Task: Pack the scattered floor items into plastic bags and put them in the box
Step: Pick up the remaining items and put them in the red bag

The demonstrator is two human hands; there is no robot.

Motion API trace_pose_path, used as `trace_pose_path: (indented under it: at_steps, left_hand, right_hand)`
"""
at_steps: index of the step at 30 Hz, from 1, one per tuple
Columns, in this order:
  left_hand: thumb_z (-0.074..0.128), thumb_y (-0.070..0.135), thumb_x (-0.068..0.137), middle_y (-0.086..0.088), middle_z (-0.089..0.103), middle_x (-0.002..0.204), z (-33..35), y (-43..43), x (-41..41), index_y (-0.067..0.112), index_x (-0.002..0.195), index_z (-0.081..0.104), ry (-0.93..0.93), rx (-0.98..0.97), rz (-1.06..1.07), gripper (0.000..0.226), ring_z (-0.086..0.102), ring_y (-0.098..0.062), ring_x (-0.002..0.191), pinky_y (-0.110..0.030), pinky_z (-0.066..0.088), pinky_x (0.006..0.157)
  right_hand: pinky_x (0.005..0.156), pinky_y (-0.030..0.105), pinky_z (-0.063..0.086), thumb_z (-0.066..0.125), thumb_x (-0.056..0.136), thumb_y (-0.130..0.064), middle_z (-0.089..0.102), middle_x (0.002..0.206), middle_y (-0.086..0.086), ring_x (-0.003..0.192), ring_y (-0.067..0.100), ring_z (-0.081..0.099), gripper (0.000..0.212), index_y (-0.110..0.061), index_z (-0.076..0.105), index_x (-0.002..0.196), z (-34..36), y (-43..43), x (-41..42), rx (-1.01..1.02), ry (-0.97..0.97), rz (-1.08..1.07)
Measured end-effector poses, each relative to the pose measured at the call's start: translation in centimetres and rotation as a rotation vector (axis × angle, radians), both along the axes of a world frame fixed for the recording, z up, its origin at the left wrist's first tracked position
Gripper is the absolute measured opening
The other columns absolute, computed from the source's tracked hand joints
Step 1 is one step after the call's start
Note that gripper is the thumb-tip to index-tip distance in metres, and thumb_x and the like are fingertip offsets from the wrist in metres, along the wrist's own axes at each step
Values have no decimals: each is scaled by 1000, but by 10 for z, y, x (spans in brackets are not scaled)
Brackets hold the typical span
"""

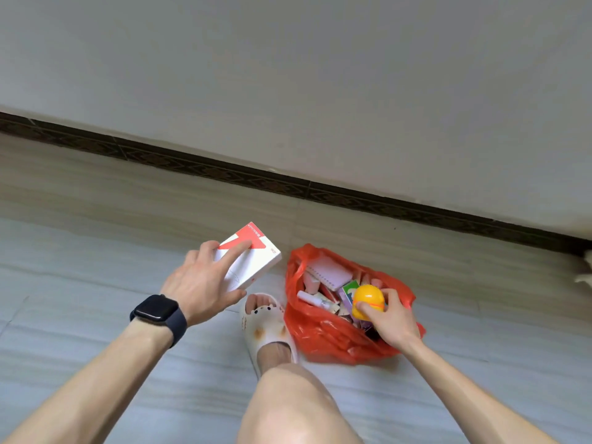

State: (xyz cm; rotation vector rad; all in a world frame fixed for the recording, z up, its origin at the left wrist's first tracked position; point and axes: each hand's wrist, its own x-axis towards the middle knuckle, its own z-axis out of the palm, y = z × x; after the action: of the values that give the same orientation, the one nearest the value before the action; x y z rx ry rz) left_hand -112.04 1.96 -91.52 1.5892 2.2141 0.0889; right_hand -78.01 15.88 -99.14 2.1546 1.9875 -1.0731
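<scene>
A red plastic bag [323,338] lies open on the floor at centre right, holding several small items, among them a spiral notebook [330,273] and a white tube [312,299]. My right hand [392,318] grips a yellow egg-shaped capsule [368,301] right over the bag's mouth. My left hand [205,280], with a dark watch on the wrist, holds a white box with a red corner [253,261] just left of the bag, thumb under it and fingers on top.
My foot in a white slipper [264,325] stands between the hands, touching the bag's left side. A dark skirting strip [288,184] and a wall run behind. Something white [584,267] shows at the right edge. Grey tile floor spreads to the left.
</scene>
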Motion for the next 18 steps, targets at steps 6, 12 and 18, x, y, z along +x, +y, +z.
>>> trace_pose_path:
  at_steps: [6,12,18]
  left_hand:
    - [47,76,77,-7,27,146,-13,22,25,53,148,8,11,-56,-90,85,39,-32,125,-39,50,86]
    - [62,57,83,-9,28,147,-33,52,36,53,148,9,-35,-52,-54,84,38,-34,126,-42,50,89]
    - [63,56,83,-8,29,147,-38,62,56,52,149,11,-121,0,-11,83,38,-33,127,-40,48,91]
  right_hand:
    - [73,33,41,69,77,-57,69,109,5,105,33,63,63,-31,43,128,-1,13,10,77,-57,112]
    - [82,39,50,65,69,-71,62,114,1,101,26,58,76,-35,36,129,-17,7,-35,174,63,401]
    - [111,44,34,71,78,-53,52,136,2,132,26,42,82,-23,38,146,-64,20,-35,217,-186,704]
